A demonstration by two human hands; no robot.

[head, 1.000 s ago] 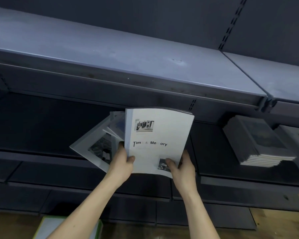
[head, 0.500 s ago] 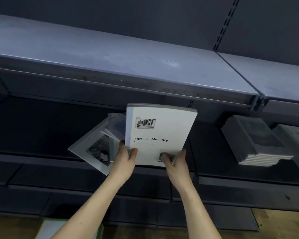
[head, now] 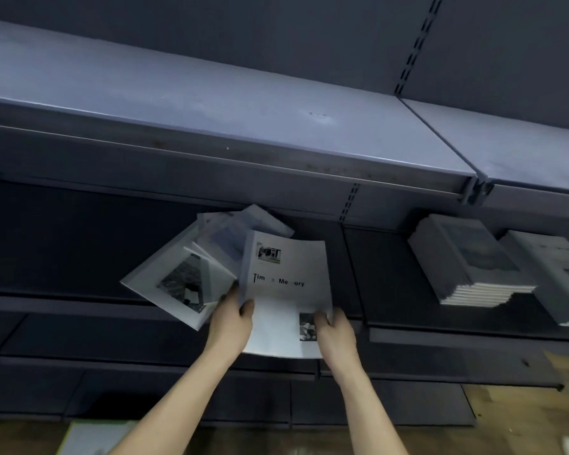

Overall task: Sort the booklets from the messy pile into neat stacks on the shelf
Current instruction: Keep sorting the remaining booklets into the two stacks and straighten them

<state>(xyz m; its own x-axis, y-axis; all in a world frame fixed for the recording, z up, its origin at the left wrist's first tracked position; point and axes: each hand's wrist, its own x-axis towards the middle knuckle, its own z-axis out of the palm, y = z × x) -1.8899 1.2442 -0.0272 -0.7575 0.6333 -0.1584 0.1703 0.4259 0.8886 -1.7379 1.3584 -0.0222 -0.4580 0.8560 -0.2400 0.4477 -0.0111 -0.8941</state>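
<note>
A white booklet titled "Time & Memory" [head: 286, 290] is held in front of the dark middle shelf [head: 79, 300]. My left hand [head: 232, 318] grips its lower left edge, thumb on the cover. My right hand [head: 334, 333] holds its lower right corner by a small photo. Behind and to the left, a messy pile of booklets [head: 178, 284] fans out on the shelf, the top one showing a dark photo. My left fingers touch that pile. Two neat stacks sit on the shelf at the right: one [head: 467, 261] and a second [head: 552, 274] partly cut off.
An upper grey shelf [head: 211, 103] overhangs the work area. A slotted upright [head: 349, 201] divides the shelf bays. Lower dark shelf fronts run beneath my arms. A green-edged booklet [head: 92, 436] lies on the wooden floor at the lower left.
The "Time & Memory" booklet has come down and towards me, its lower edge now below my hands. More booklets show fanned behind it.
</note>
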